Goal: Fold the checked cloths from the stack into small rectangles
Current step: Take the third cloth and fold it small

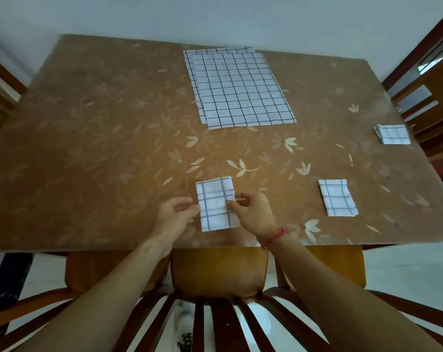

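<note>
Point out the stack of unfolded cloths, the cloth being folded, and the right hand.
stack of unfolded cloths [240, 90]: head view, middle of the top cloth.
cloth being folded [213, 205]: head view, bare middle of its top face.
right hand [254, 212]: head view, back of the hand.

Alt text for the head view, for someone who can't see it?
The left hand and right hand pinch opposite edges of a folded cloth on the table. A stack of flat checked cloths lies behind; a folded piece and a folded pile sit to the right.

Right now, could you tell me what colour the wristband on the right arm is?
The wristband is red, best seen in the head view.
</note>
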Motion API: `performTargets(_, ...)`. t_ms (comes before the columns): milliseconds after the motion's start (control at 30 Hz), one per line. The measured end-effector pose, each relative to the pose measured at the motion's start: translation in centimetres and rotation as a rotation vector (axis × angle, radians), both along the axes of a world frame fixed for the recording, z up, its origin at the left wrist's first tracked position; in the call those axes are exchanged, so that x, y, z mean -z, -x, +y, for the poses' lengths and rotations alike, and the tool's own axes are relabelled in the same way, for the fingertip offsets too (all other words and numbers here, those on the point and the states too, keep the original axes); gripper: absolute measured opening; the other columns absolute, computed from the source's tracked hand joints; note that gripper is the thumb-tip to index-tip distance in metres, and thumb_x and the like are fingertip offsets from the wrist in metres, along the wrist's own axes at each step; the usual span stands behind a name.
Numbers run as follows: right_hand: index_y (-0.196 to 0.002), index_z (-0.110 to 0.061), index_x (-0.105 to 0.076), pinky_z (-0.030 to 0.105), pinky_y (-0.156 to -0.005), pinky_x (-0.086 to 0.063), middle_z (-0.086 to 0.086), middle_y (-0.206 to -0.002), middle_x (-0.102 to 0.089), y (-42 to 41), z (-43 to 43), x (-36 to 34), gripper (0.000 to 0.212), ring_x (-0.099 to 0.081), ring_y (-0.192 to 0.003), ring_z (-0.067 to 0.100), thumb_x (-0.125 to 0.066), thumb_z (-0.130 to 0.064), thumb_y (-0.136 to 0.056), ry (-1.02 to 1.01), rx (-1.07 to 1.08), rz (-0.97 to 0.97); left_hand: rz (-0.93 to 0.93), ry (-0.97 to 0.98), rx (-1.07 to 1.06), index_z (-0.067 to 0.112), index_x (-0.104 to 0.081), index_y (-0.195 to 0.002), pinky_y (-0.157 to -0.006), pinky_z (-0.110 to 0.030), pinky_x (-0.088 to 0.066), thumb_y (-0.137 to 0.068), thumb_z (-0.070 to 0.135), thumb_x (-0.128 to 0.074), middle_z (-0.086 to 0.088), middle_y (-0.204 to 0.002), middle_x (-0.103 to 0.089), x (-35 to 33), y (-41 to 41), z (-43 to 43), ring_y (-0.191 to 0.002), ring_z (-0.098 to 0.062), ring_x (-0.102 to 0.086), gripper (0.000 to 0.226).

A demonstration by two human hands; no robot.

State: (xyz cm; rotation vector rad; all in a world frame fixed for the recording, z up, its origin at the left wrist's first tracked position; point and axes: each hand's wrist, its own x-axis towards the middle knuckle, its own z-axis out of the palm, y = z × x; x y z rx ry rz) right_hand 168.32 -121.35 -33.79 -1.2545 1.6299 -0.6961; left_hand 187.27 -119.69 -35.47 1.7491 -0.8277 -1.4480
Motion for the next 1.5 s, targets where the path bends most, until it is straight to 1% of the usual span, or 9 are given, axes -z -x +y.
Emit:
performTargets(200, -0.075, -0.024, -0.07, 0.048, -0.082, -0.058, 0.007, -0.091, -0.074, -1.7, 1.1, 0.9, 0.026, -0.071, -0.091, 0.026, -0.06, -0.007, -0.092, -0.133, 0.054, -0.14, 0.036, 0.007, -0.001, 0.008, -0.067, -0.1, -0.073, -0.029, -0.059, -0.087, 0.003, -0.068, -0.008, -0.098, -0.072, -0.8, -1.2, 1.4, -0.088, -0.018, -0.071, 0.014)
performTargets(300, -0.079, -0.024, -0.071, 0.047, -0.082, -0.059, 0.007, -0.092, -0.074, -2.4, 1.3, 1.6, 0.025, -0.072, -0.089, 0.025, -0.061, -0.005, -0.091, -0.165, 0.043, -0.139, -0.03, 0.015, 0.002, 0.008, -0.067, -0.097, -0.074, -0.032, -0.059, -0.086, 0.002, -0.068, -0.007, -0.095, -0.072, -0.8, -1.9, 1.4, -0.088, -0.02, -0.07, 0.013)
performTargets(433, -0.091, -0.007, -0.075, 0.04, -0.073, -0.062, 0.008, -0.087, -0.076, -2.9, 1.1, 2.1, 0.007, -0.074, -0.077, 0.021, -0.069, -0.006, -0.086, -0.183, 0.099, -0.105, -0.117, 0.034, 0.001, 0.011, -0.067, -0.093, -0.071, -0.031, -0.057, -0.086, 0.003, -0.068, -0.005, -0.094, -0.071, -0.3, -2.8, 1.0, -0.088, -0.018, -0.068, 0.011)
performTargets(667, -0.076, -0.011, -0.073, 0.023, -0.06, -0.057, 0.0, -0.073, -0.073, -4.2, -0.3, 3.3, 0.006, -0.07, -0.066, 0.013, -0.078, -0.012, -0.079, -0.195, 0.182, -0.048, -0.165, 0.03, 0.01, 0.009, -0.069, -0.096, -0.067, -0.028, -0.058, -0.088, 0.006, -0.067, -0.004, -0.096, -0.07, 1.2, -4.1, -0.8, -0.085, -0.017, -0.068, 0.009)
performTargets(833, -0.07, -0.018, -0.071, 0.034, -0.072, -0.061, 0.0, -0.075, -0.073, -5.1, -1.8, 4.7, 0.013, -0.071, -0.074, 0.017, -0.079, -0.011, -0.079, -0.199, 0.212, -0.045, -0.198, 0.012, 0.017, 0.013, -0.069, -0.089, -0.063, -0.026, -0.057, -0.087, 0.008, -0.068, -0.003, -0.094, -0.071, 2.7, -4.7, -2.4, -0.084, -0.018, -0.069, 0.006)
performTargets(1033, -0.07, -0.026, -0.07, 0.029, -0.071, -0.06, -0.006, -0.079, -0.072, -5.9, -3.9, 6.0, 0.014, -0.07, -0.079, 0.014, -0.08, -0.021, -0.078, -0.189, 0.189, 0.057, -0.299, 0.006, 0.04, 0.017, -0.068, -0.085, -0.067, -0.034, -0.059, -0.082, 0.01, -0.073, -0.001, -0.087, -0.072, 3.8, -5.2, -4.4, -0.075, -0.017, -0.069, 0.009)
performTargets(1167, -0.082, -0.023, -0.074, 0.023, -0.07, -0.055, -0.009, -0.082, -0.07, -6.1, -5.2, 6.6, 0.003, -0.067, -0.082, 0.011, -0.077, -0.024, -0.082, -0.186, 0.145, 0.112, -0.356, 0.031, 0.074, 0.021, -0.067, -0.08, -0.071, -0.037, -0.059, -0.079, 0.01, -0.074, 0.0, -0.083, -0.071, 4.6, -5.5, -5.6, -0.074, -0.016, -0.069, 0.013)
performTargets(1367, -0.071, -0.031, -0.067, 0.034, -0.072, -0.061, -0.005, -0.079, -0.073, -6.3, -6.2, 7.5, 0.016, -0.071, -0.075, 0.013, -0.076, -0.022, -0.082, -0.173, 0.124, 0.132, -0.402, 0.068, 0.1, 0.024, -0.066, -0.077, -0.071, -0.042, -0.059, -0.079, 0.01, -0.074, 0.0, -0.08, -0.071, 5.6, -5.6, -6.9, -0.073, -0.018, -0.069, 0.016)
performTargets(1500, -0.082, -0.024, -0.074, 0.036, -0.073, -0.062, -0.003, -0.083, -0.074, -6.6, -6.6, 8.1, 0.003, -0.071, -0.076, 0.014, -0.075, -0.021, -0.083, -0.175, 0.115, 0.124, -0.444, 0.091, 0.119, 0.025, -0.067, -0.076, -0.073, -0.042, -0.059, -0.08, 0.01, -0.074, 0.0, -0.079, -0.071, 6.1, -5.8, -7.2, -0.073, -0.018, -0.069, 0.017)
